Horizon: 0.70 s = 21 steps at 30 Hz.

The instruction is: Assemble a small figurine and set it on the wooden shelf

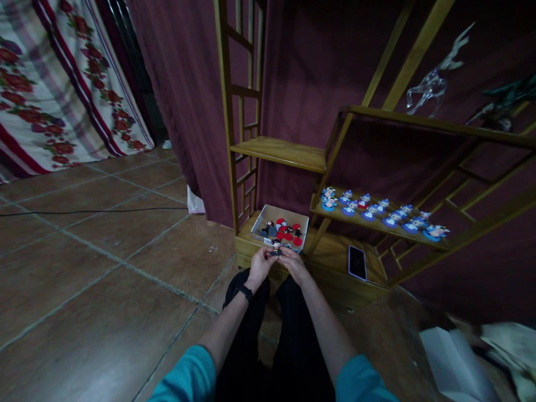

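My left hand point(260, 263) and my right hand point(295, 263) meet in front of me and together pinch a small figurine point(276, 246) with a dark head and red body. Just beyond it stands an open cardboard box point(283, 212) holding several red and dark pieces, on the bottom board of a wooden shelf unit point(285, 152). A black band circles my left wrist. On the low shelf to the right stands a row of several small figurines on blue bases point(379, 208).
A phone point(357, 262) lies flat on the bottom board right of the box. A clear glass deer point(435, 84) stands on the top shelf. Dark red curtain hangs behind. Tiled floor with a black cable point(92, 211) spreads left. White paper point(454, 363) lies at lower right.
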Each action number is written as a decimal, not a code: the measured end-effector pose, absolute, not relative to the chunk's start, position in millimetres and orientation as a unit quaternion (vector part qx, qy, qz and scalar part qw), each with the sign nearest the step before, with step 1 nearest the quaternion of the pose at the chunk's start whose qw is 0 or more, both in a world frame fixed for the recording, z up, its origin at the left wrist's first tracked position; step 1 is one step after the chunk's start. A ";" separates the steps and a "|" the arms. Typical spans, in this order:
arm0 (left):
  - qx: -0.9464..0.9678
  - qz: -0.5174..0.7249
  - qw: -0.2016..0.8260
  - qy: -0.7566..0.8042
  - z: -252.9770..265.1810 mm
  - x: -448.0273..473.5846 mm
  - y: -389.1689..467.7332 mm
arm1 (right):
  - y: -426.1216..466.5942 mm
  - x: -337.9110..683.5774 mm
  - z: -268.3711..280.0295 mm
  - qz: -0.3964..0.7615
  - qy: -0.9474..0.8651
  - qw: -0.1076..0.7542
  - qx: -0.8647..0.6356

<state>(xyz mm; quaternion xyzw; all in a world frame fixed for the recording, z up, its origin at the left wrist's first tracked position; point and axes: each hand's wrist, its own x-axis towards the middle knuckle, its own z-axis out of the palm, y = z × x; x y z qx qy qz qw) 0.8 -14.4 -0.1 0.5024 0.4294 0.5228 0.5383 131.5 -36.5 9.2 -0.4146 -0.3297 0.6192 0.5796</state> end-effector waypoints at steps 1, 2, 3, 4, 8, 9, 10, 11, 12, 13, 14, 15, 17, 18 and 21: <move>0.517 0.522 0.523 0.432 0.9 0.3 -15.7 | -37.2 131.7 10.0 0.622 -0.332 0.576 -0.413; 0.533 0.520 0.506 0.435 2.2 -0.2 -17.2 | -37.8 131.9 10.7 0.625 -0.334 0.573 -0.412; 0.549 0.518 0.488 0.438 3.6 -0.7 -18.7 | -38.2 132.1 11.4 0.627 -0.338 0.568 -0.412; 0.564 0.516 0.471 0.440 5.1 -1.1 -20.3 | -38.5 132.3 12.1 0.628 -0.341 0.564 -0.412; 0.619 0.508 0.415 0.432 10.4 -2.5 -26.5 | -39.8 132.5 14.0 0.636 -0.358 0.553 -0.402; 0.633 0.505 0.402 0.428 11.5 -2.7 -27.9 | -40.1 132.5 14.3 0.636 -0.359 0.554 -0.400; 0.645 0.502 0.390 0.425 12.4 -2.8 -29.2 | -40.3 132.5 14.4 0.635 -0.358 0.555 -0.401; 0.654 0.501 0.379 0.422 13.3 -2.8 -30.3 | -40.5 132.5 14.4 0.634 -0.357 0.556 -0.401; 0.661 0.499 0.372 0.419 14.1 -2.8 -31.2 | -40.6 132.5 14.4 0.634 -0.355 0.557 -0.403; 0.667 0.498 0.367 0.417 14.9 -2.8 -31.9 | -40.7 132.7 14.3 0.633 -0.353 0.558 -0.403; 0.674 0.493 0.362 0.414 15.6 -2.9 -32.3 | -40.5 132.9 14.1 0.634 -0.353 0.558 -0.403; 0.685 0.486 0.356 0.411 16.2 -3.1 -32.4 | -40.2 133.2 13.7 0.634 -0.353 0.559 -0.402; 0.713 0.467 0.331 0.405 16.9 -4.2 -31.5 | -38.9 133.7 12.5 0.631 -0.355 0.559 -0.404; 0.729 0.459 0.313 0.401 17.0 -5.0 -30.7 | -37.8 133.9 11.5 0.629 -0.357 0.558 -0.407; 0.771 0.435 0.256 0.388 16.4 -8.5 -27.6 | -33.1 134.3 6.8 0.626 -0.359 0.557 -0.412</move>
